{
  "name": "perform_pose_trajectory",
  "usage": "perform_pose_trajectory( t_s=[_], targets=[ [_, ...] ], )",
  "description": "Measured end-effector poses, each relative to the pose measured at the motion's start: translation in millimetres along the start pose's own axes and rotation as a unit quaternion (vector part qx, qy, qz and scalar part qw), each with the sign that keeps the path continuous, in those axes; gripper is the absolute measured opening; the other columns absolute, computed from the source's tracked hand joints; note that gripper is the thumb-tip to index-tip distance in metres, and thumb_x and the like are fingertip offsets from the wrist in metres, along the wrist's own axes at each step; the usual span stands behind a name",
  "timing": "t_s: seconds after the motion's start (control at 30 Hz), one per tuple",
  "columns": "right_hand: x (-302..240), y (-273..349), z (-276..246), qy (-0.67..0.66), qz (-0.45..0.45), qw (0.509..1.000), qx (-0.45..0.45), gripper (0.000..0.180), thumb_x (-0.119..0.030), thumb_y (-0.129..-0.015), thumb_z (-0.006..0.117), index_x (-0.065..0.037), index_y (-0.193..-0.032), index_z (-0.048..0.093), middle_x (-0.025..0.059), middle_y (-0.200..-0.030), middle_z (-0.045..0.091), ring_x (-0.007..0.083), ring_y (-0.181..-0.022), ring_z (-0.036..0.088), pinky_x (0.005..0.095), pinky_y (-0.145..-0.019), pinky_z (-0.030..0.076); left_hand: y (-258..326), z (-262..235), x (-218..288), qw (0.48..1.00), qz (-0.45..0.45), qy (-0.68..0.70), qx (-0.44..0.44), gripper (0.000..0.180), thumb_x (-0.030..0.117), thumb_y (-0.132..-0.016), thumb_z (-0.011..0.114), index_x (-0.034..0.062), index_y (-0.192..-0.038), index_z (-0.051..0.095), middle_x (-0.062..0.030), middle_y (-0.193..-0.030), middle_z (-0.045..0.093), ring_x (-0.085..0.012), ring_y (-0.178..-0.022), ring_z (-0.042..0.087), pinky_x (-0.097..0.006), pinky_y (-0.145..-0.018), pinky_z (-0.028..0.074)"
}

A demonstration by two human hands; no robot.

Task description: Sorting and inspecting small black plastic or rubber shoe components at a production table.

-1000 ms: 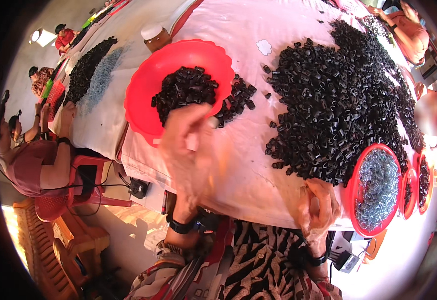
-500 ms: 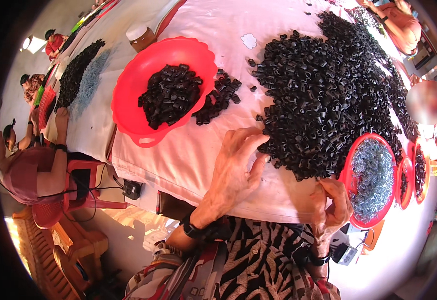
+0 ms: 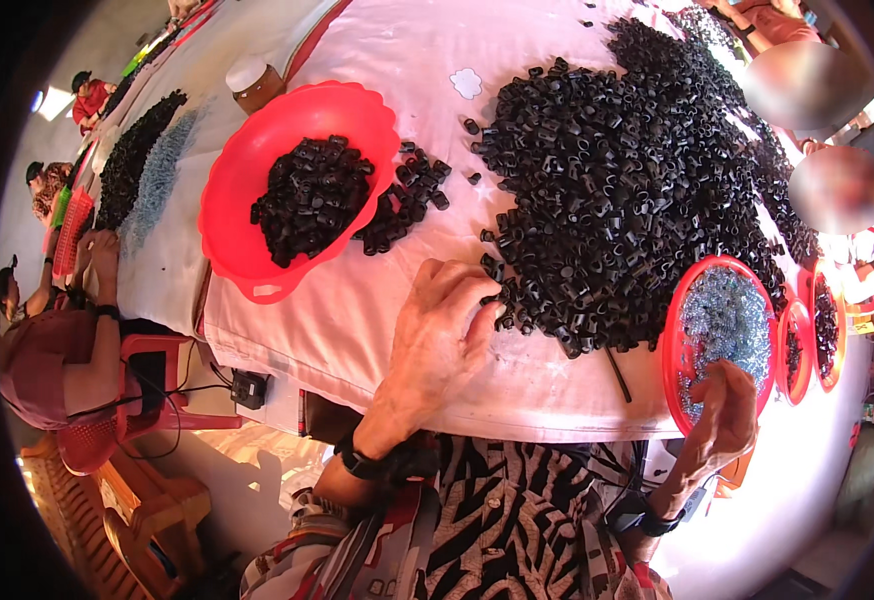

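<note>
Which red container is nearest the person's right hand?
The red tray partly hidden by the right hand: it alone holds clear bluish pieces; the scalloped red basin and two smaller-looking red trays farther right hold dark pieces.

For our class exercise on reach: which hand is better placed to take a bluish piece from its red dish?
Probably the right hand: it is already at the red dish of bluish pieces, while the left hand is at the edge of the black pile.

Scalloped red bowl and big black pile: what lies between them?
Head view: a cluster of black pieces beside the bowl, then pink cloth with a few stray pieces before the pile.
</note>
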State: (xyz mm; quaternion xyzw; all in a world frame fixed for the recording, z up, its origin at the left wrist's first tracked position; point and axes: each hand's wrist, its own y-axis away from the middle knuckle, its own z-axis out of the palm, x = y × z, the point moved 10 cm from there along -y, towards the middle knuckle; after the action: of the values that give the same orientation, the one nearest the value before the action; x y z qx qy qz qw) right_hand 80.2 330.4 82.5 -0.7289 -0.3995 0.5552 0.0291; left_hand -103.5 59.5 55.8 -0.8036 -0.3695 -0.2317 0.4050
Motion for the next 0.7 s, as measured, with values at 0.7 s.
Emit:
perform_pose_trajectory(
  t_s=[0.7],
  targets=[
    [22.4, -26.3, -3.5, 0.098, 0.014, 0.99, -0.101, 0.016, 0.012, -0.076, 0.065, 0.003, -0.088, 0.069, 0.0088, -0.086, 0.07, 0.0159, -0.073, 0.066, 0.0281, -0.068, 0.051, -24.3, 23.3, -6.2, 0.998, -0.024, -0.045, -0.03, 0.021, -0.012, -0.078, 0.065, 0.0015, -0.094, 0.063, -0.0096, -0.103, 0.062, -0.0255, -0.098, 0.057, -0.032, -0.068, 0.051]
  ],
)
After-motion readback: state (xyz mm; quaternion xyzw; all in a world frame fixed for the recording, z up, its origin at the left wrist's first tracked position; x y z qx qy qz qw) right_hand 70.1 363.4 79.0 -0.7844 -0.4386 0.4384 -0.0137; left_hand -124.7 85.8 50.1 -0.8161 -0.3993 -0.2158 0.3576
